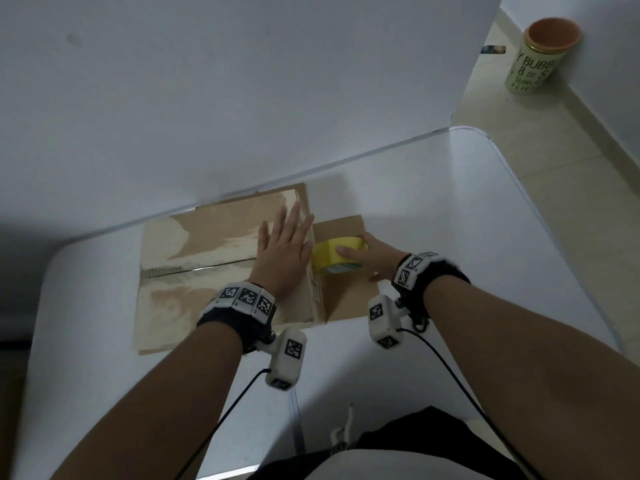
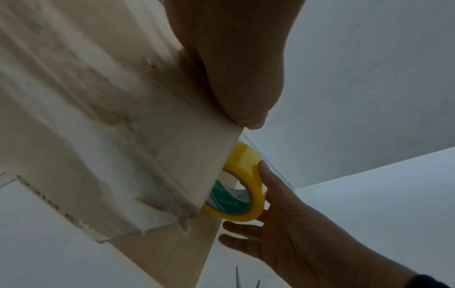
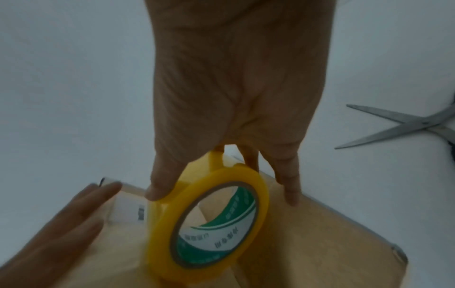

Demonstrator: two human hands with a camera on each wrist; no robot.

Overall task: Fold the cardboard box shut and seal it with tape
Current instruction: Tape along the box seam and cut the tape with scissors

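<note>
My left hand (image 1: 282,252) lies flat on the box (image 1: 194,271); my right hand (image 1: 372,259) grips the tape roll (image 1: 337,258) at the box's right edge. If my palm eases, the flaps could spring open and the tape land crooked.

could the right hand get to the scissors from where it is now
Probably yes, but not freely. The scissors lie open on the bare table beside the right hand with nothing between them; that hand grips the yellow tape roll, so it would have to set it down first.

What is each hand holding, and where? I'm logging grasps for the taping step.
The right hand grips the yellow tape roll by its outer rim. The left hand holds nothing; it presses flat on the cardboard box.
</note>
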